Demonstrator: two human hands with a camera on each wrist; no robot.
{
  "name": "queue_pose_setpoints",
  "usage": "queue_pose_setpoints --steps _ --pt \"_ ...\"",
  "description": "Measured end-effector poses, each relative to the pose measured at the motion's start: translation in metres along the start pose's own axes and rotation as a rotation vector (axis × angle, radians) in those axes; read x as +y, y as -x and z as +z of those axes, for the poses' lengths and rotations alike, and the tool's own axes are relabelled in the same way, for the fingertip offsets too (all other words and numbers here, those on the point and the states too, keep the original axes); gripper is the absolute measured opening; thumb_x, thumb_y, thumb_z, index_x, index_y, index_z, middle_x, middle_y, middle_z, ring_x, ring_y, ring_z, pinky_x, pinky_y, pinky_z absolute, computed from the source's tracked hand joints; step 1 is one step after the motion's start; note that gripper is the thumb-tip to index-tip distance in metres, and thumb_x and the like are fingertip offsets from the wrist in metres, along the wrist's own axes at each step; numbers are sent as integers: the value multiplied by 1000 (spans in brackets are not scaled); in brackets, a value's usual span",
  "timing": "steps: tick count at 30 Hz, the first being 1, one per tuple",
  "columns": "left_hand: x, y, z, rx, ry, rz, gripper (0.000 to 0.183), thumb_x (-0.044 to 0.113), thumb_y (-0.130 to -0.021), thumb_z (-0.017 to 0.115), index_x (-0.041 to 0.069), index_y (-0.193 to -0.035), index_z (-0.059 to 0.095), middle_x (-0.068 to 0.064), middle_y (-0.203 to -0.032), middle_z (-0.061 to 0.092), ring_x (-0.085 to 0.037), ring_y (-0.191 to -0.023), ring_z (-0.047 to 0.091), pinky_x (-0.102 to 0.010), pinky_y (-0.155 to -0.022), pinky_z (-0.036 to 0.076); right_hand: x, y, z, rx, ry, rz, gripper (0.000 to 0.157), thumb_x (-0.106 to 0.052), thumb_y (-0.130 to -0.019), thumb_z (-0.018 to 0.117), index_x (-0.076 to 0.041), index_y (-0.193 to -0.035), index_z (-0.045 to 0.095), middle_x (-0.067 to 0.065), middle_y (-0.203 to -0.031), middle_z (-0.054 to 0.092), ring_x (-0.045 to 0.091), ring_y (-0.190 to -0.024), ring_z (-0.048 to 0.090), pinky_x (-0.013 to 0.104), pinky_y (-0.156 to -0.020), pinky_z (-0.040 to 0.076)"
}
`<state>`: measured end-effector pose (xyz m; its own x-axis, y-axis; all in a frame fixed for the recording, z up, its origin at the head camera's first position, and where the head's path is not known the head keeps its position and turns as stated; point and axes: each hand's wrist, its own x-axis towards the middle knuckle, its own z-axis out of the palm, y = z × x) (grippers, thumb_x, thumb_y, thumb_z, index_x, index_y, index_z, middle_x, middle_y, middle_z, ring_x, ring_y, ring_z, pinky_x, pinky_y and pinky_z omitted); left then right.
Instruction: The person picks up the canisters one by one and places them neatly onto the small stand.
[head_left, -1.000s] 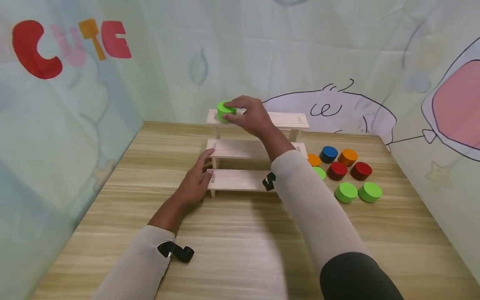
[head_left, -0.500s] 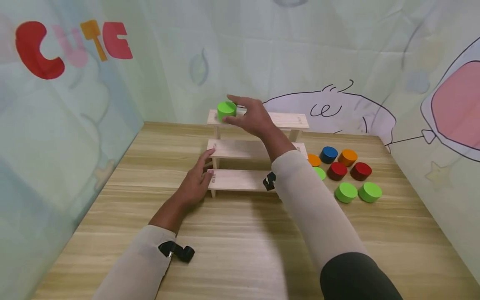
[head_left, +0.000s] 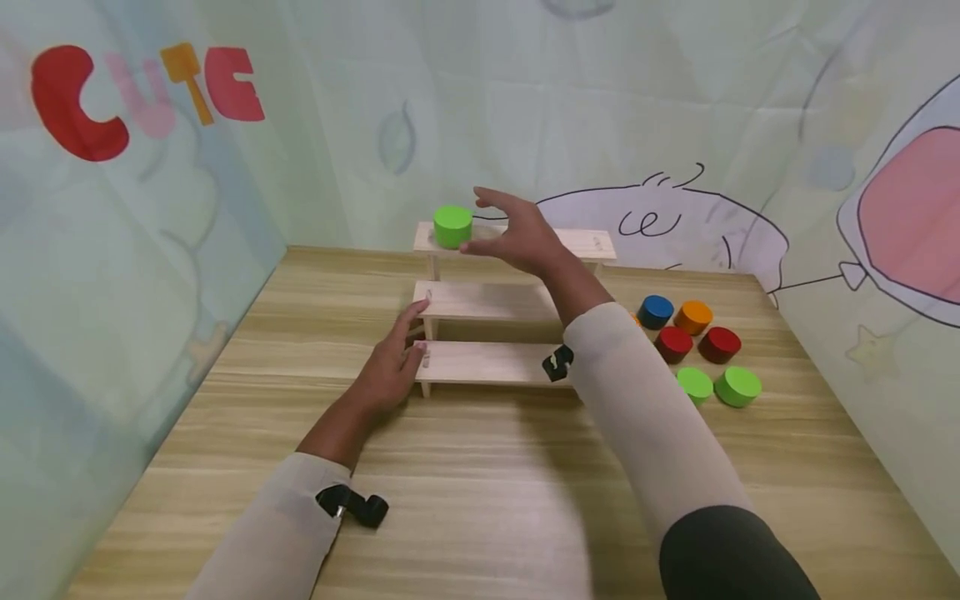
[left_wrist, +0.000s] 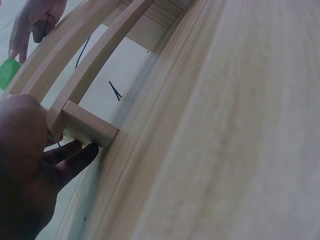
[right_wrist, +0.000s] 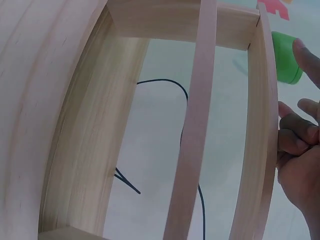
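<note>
A green round block [head_left: 453, 227] stands at the left end of the top tier of a three-tier wooden step shelf [head_left: 480, 300]. Just right of that block is my right hand [head_left: 521, 235], thumb and forefinger spread apart with nothing between them; the thumb tip is right by the block's lower edge. In the right wrist view the green block [right_wrist: 287, 57] shows beyond the top board, the thumb close to it. My left hand [head_left: 386, 367] holds the shelf's left end, fingertips at the edges of the middle and bottom tiers. Fingers [left_wrist: 77, 162] lie against the side panel in the left wrist view.
Right of the shelf, several round blocks rest on the wooden table [head_left: 465, 492]: a blue one [head_left: 656, 311], an orange one [head_left: 693, 317], two red ones [head_left: 720, 345] and green ones [head_left: 738, 387]. My right sleeve partly hides some. Printed cloth walls [head_left: 337, 125] surround the table.
My right hand has let go of the green block; its forefinger lifted off, then the hand drew back right. The block stays on the top tier. The left hand has not moved.
</note>
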<state>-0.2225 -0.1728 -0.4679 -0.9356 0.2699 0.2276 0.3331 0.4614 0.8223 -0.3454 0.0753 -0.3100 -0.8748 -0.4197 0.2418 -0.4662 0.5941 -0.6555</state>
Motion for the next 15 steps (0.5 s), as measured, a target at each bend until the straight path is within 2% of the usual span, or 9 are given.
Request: queue_pose_setpoints --steps 4,11,15 --pt "2 0 1 2 -19 7 66 10 -116 43 34 -173 19 -18 -179 32 -47 -157 47 -67 -125 42 4 11 -13 -7 51 12 91 -38 -90 91 -22 -168 46 4 -167 55 25 -163 42 51 -133 37" --pt "4 0 -2 -1 -27 5 66 11 -117 42 32 -174 18 -25 -174 38 -48 -156 47 -68 -125 43 10 33 -34 -41 82 3 89 -38 -89 91 -21 -166 49 3 -173 48 26 -162 42 52 -118 54" --pt "5 0 -3 2 -27 8 66 10 -116 42 32 -174 18 -27 -172 40 -48 -156 47 -68 -125 43 13 47 -42 -66 105 15 90 -38 -89 92 -21 -166 49 4 -174 46 28 -159 46 54 -115 55"
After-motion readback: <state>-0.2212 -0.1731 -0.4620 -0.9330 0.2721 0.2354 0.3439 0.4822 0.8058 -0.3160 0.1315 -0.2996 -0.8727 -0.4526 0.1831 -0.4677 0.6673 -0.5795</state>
